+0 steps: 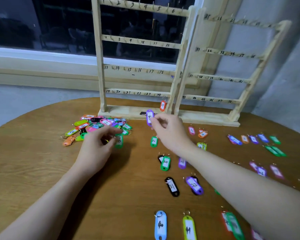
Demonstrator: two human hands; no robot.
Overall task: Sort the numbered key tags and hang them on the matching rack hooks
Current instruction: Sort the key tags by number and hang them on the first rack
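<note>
Sorting step: right hand (164, 129) pinches purple tag (149, 117), maybe a 5; left hand (100, 144) pinches green tag (119, 141) at pile (100, 124). Next, lift purple to matching hook on rack (142, 42).

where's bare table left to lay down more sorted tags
Bare wood runs left of the left hand, below the tag pile. Another free strip lies between the forearms, ahead of the blue tag. Crowded: the pile and the right side round the black tag. The right hand holds a purple tag.
</note>
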